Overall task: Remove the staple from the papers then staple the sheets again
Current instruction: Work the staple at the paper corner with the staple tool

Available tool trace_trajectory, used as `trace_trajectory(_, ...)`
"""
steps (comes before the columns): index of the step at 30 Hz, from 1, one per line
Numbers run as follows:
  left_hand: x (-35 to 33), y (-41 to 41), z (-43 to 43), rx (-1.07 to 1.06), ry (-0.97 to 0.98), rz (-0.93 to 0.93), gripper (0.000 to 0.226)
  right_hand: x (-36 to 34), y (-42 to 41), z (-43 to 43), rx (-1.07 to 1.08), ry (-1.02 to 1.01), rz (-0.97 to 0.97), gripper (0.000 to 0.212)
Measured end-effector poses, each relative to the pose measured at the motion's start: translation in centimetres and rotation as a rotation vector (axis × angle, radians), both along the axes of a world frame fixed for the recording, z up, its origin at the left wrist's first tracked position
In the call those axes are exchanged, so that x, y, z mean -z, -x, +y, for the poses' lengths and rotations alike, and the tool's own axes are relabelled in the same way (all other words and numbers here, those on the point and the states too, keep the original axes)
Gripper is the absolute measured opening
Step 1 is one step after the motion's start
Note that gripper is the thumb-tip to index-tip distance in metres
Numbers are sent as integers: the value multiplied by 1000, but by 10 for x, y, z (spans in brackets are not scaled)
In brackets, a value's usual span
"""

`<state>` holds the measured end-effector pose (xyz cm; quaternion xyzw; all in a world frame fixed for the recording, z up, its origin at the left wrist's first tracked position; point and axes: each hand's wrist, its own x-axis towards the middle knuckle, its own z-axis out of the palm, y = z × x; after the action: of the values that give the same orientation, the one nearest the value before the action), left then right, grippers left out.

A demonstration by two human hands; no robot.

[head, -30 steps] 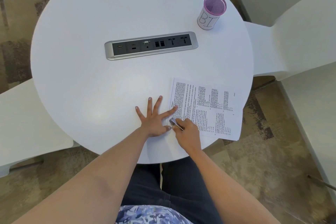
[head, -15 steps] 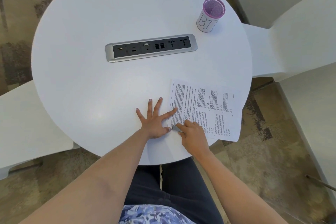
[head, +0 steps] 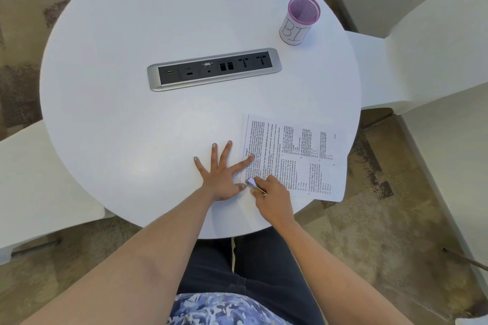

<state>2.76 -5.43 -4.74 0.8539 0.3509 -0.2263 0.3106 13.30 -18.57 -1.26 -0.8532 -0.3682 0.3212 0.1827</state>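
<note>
Printed papers (head: 301,155) lie on the round white table (head: 148,124) at its near right edge. My left hand (head: 221,174) rests flat beside them, fingers spread; its index finger and thumb press the sheets' left edge. My right hand (head: 273,194) is closed on a small metal staple remover (head: 254,185), whose tip sits at the papers' near left corner, just by my left thumb. That corner of the top sheet looks slightly lifted. The staple itself is too small to make out. No stapler is in view.
A silver socket strip (head: 214,68) is set into the table's middle. A pink mesh pen cup (head: 299,20) stands at the far right. White chairs (head: 427,55) flank the table on the right and left (head: 34,187). My lap is under the near edge.
My right hand dipped onto the papers' corner with the tool, then pulled back a little, and the corner now looks raised. My left hand stayed spread in place.
</note>
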Motion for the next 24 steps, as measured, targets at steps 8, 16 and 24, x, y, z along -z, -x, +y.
trace_trajectory(8, -1, 0, 1, 2, 6, -2, 79, 3, -2, 17, 323, -84, 152, 30)
trace_trajectory(16, -3, 1, -4, -71, -27, -102, 76, 10, -26, -18, 248, -38, -66, 28)
trace_trajectory(24, -33, -23, -55, -543, -50, -225, 85, 9, -24, -16, 276, -74, -42, 32)
